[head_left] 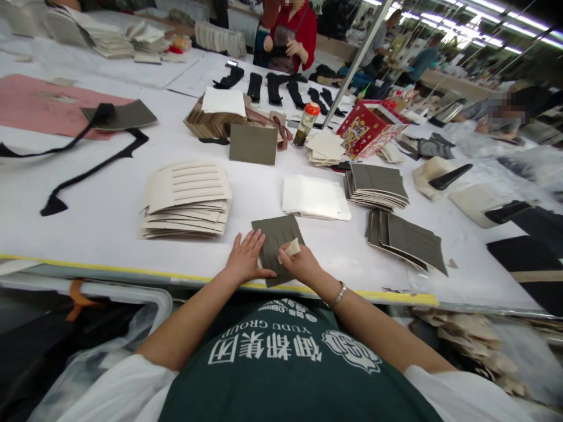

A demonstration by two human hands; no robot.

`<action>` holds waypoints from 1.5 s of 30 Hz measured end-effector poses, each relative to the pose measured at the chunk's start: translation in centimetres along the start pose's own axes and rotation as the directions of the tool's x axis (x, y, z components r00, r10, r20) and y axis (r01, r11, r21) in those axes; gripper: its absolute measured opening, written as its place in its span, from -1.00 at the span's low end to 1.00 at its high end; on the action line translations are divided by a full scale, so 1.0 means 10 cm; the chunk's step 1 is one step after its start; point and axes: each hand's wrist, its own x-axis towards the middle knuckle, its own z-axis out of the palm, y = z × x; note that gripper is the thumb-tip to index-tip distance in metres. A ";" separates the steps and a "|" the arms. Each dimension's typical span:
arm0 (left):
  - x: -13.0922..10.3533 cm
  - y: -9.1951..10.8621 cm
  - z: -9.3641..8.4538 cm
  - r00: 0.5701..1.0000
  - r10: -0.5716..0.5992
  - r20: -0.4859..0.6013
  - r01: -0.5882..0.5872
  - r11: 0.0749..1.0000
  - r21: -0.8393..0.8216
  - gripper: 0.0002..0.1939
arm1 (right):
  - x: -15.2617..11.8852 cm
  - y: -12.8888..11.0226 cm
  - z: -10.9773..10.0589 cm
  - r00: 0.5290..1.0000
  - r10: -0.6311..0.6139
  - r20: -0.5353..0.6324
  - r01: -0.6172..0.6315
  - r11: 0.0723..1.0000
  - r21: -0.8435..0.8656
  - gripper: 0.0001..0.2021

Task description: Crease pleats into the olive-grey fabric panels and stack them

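A dark grey panel (pixel 281 234) with slit-like lines lies at the table's front edge. My left hand (pixel 247 258) rests flat on its left side, fingers spread and thumb along its lower part. In my right hand (pixel 302 264) is a small cream scrap, perhaps folded cloth (pixel 292 247), held against the panel. Left of my hands stands a stack of cream panels (pixel 187 196) with similar lines. Behind the panel is a pile of white sheets (pixel 314 198). Two stacks of grey panels, one farther back (pixel 379 180) and one nearer (pixel 411 237), lie to the right.
Farther back are a grey board (pixel 253 144), a bottle with an orange cap (pixel 307 125) and a red patterned box (pixel 370 126). Black straps (pixel 92 167) lie at left. A metal pole (pixel 358 61) rises behind. Across the table stands a person in red (pixel 303 35).
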 end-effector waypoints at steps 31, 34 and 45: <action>-0.01 -0.14 -0.15 0.992 0.049 0.120 -0.037 0.995 -0.096 0.21 | -0.14 -0.12 -0.07 0.966 -0.033 0.255 -0.031 0.969 0.245 -0.79; 0.01 -0.16 -0.19 0.988 0.054 0.145 -0.036 0.992 -0.121 0.16 | -0.17 -0.11 -0.10 0.956 -0.034 0.291 -0.079 0.927 0.367 -0.77; 0.12 -0.21 -0.24 0.975 -0.021 0.220 0.047 0.992 -0.114 -0.24 | 0.07 -0.39 0.11 0.999 -0.033 -0.026 0.032 0.999 -0.036 -0.73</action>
